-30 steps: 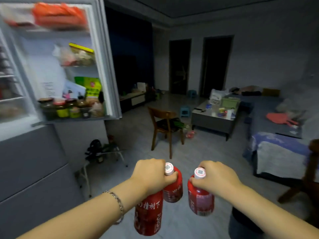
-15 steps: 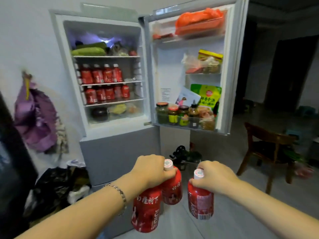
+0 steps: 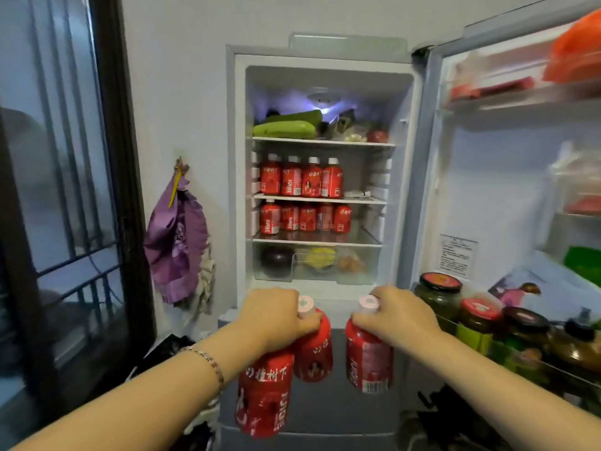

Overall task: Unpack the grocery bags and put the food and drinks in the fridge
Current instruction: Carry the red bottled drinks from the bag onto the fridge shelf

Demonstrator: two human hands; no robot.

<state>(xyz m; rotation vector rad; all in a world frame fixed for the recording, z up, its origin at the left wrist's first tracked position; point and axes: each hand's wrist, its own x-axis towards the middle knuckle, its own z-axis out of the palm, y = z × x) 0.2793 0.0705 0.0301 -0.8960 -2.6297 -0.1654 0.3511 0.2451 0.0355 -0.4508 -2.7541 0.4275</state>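
My left hand [image 3: 274, 315] grips two red juice bottles by their necks: a nearer one [image 3: 265, 397] and a farther one [image 3: 313, 349] with a pale cap. One red juice bottle [image 3: 369, 359] hangs from my right hand [image 3: 398, 319], held at its neck. Both hands are low in front of the open fridge [image 3: 239, 177]. Its two middle shelves hold rows of the same red bottles [image 3: 300, 179]. Green gourds [image 3: 286, 128] lie on the top shelf. The clear bottom drawer [image 3: 317, 263] holds produce.
The fridge door [image 3: 487, 203] stands open at right, its lower rack full of jars [image 3: 476, 315]. An orange bag [image 3: 575, 50] sits in its top rack. A purple bag [image 3: 177, 242] hangs on the wall at left, beside a dark-framed window [image 3: 65, 190]. Dark bags [image 3: 166, 351] lie on the floor.
My view has swung left from the living room onto the fridge, which now sits centred and closer. Both hands keep the same grip on the bottles.
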